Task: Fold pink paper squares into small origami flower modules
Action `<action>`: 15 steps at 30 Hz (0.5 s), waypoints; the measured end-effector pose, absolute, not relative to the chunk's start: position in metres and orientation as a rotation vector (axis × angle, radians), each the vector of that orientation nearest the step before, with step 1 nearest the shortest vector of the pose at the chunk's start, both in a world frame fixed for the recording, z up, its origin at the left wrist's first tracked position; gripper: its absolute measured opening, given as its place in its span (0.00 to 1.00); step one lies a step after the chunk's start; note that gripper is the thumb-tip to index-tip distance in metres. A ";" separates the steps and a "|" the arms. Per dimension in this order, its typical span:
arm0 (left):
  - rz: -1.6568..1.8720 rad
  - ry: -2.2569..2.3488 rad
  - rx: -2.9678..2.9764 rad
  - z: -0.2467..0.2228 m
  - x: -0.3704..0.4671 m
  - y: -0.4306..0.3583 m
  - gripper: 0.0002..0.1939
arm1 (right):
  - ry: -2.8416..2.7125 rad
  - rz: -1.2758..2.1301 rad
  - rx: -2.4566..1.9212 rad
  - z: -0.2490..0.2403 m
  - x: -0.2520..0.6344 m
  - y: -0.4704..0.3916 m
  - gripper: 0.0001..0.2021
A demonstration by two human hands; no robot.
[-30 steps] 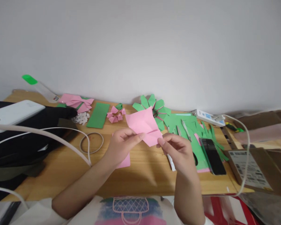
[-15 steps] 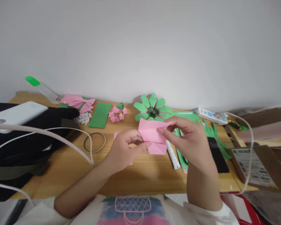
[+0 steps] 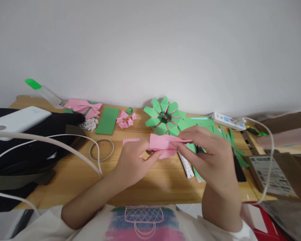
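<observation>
A creased piece of pink paper [image 3: 162, 142] is held up over the table between both hands. My left hand [image 3: 135, 159] pinches its left and lower side, thumb in front. My right hand [image 3: 208, 150] grips the right end between thumb and fingers. Beneath my left hand, part of another pink sheet [image 3: 130, 140] shows on the table. Behind the hands stands a green folded-paper flower [image 3: 163, 115] with pink edges. A white glue tube [image 3: 187, 166] lies below my right hand, partly covered, beside green paper strips.
A green paper rectangle [image 3: 107, 121], small pink folded pieces [image 3: 125, 124] and a pink paper bundle [image 3: 84, 106] lie at the back left. A grey ring [image 3: 101, 150] sits by white cables. Rightward are a power strip [image 3: 228, 121], a black phone [image 3: 239, 167] and a cardboard box [image 3: 273, 174].
The pink paper has been tilted and folded over, so its face looks narrower. My right hand has shifted slightly to the right. The left hand keeps its pinch.
</observation>
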State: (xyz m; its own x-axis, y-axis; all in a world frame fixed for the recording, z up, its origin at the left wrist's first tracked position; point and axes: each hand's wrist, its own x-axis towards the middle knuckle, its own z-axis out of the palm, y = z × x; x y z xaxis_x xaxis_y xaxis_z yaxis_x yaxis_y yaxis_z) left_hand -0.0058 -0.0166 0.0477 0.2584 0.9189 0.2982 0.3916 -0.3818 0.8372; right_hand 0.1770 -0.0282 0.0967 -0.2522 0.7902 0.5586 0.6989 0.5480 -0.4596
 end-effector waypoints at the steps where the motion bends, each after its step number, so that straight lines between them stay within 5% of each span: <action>1: 1.080 1.231 2.003 0.047 -0.006 -0.017 0.05 | -2.003 0.127 -1.186 0.096 0.176 -0.030 0.05; 11: 1.393 0.986 2.396 0.050 -0.010 -0.027 0.19 | -1.852 -0.113 -1.137 0.083 0.159 -0.055 0.14; 15: 1.309 0.848 2.274 0.050 -0.018 -0.029 0.16 | -1.855 -0.101 -1.121 0.084 0.158 -0.064 0.17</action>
